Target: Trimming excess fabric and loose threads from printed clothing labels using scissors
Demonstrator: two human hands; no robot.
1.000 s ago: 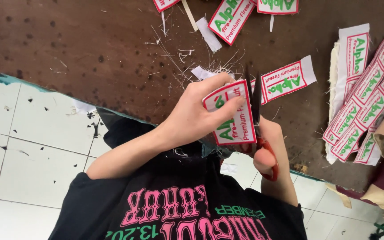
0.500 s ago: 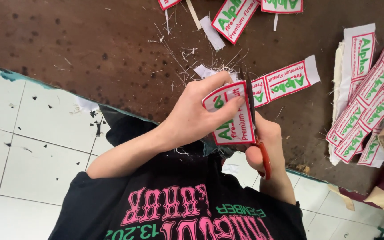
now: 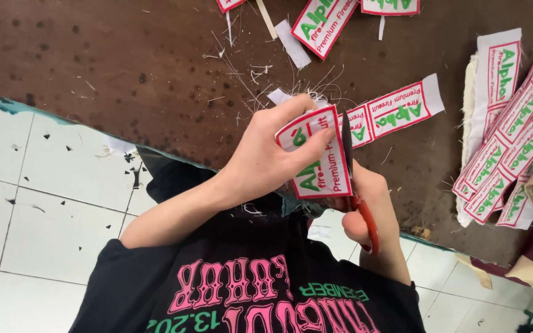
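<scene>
Left hand (image 3: 260, 166) pinching a red-bordered fabric label (image 3: 316, 157) above the tabletop (image 3: 94, 68) edge; right hand (image 3: 371, 209) closed on red-handled scissors (image 3: 356, 185), blades apparently shut along the label's right border. Best cut close to the red edge, label kept taut. Compared with a second ago, label tilted slightly, scissors advanced.

The rectangular fabric label (image 3: 316, 154) is white with a red border and green and red lettering. The metal scissors (image 3: 359, 203) have dark blades and red handles. The worn wooden table (image 3: 124, 68) is dark brown with black specks. The black T-shirt (image 3: 242, 290) carries pink and green lettering. The tiled floor (image 3: 26, 203) is white.
</scene>
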